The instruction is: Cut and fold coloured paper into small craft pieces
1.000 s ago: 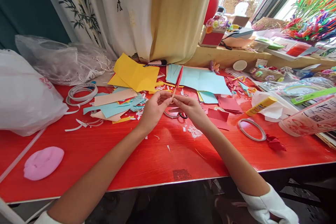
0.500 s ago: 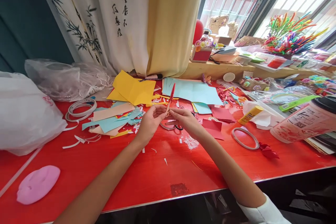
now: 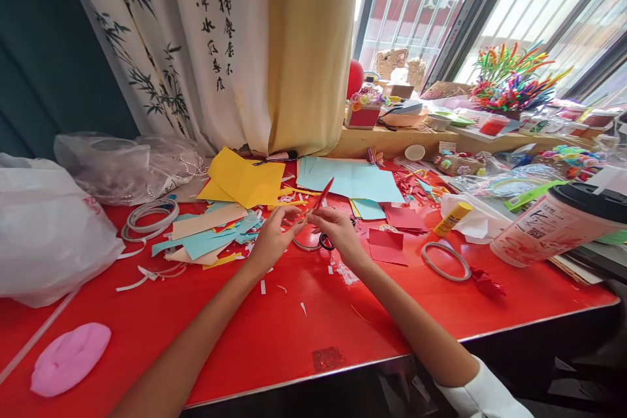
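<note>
Slightly beyond the table's middle, my left hand (image 3: 280, 232) and my right hand (image 3: 337, 228) meet at the fingertips. Between them a narrow, pointed piece of red paper (image 3: 323, 194) sticks up, tilted to the right. Both hands are closed in a pinch around its lower end, which the fingers mostly hide. Under my right hand, the black loop of a pair of scissors (image 3: 326, 241) shows; its blades are hidden. A pale ring (image 3: 304, 247) lies partly behind my hands. Red paper squares (image 3: 386, 247) are just right of my right hand.
Paper strips (image 3: 210, 228), yellow sheets (image 3: 247, 176) and light blue sheets (image 3: 350, 177) lie around the hands. At right are a glue stick (image 3: 453, 219), a white ring (image 3: 445, 261) and a tilted cup (image 3: 548, 225). A plastic bag (image 3: 49, 228) and pink lump (image 3: 71, 359) are left.
The red paper piece has tipped from nearly upright to a rightward slant. My hands have turned slightly and sit a little lower in view. The camera view has shifted somewhat.
</note>
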Available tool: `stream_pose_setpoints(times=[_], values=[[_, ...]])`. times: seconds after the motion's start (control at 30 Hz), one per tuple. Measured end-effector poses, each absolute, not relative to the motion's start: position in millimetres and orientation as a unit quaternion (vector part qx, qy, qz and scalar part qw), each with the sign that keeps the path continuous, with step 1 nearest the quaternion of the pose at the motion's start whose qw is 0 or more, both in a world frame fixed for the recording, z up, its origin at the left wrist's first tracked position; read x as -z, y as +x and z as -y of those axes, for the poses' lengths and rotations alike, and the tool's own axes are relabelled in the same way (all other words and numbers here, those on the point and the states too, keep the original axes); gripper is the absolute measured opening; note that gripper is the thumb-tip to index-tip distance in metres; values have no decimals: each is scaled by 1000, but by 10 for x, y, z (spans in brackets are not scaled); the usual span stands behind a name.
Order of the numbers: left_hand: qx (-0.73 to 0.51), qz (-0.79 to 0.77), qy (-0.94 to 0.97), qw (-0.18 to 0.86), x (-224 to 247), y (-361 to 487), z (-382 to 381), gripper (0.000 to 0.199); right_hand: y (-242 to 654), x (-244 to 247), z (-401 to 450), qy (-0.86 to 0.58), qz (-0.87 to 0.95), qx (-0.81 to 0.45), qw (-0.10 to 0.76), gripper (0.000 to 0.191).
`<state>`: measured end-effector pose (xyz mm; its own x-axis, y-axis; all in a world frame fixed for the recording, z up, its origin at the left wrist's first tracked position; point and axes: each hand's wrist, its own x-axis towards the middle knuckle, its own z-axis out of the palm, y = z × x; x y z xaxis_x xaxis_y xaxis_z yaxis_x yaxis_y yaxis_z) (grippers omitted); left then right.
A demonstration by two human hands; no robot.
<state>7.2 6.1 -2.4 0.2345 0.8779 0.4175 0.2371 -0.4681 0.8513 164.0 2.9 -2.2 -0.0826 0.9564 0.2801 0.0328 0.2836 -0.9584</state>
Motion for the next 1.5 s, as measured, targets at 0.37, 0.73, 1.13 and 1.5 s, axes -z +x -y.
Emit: stream_pose_setpoints(times=[0.37,0.73,1.13,1.5], values=[[-405,-395,806,174,106,59,-92,17,1601,59,-12,-439,690,-253,517,18],[-384,-436,780,232,45,103,-46,18,1581,97,-9,-435,706,-203,521,10],[-395,-414,782,247,-32,74,-33,20,1650,-29,6,-357,740,-171,544,8],[-446,-415,738,289,-11,72,-31,18,1602,27,16,-349,733,-186,553,7]])
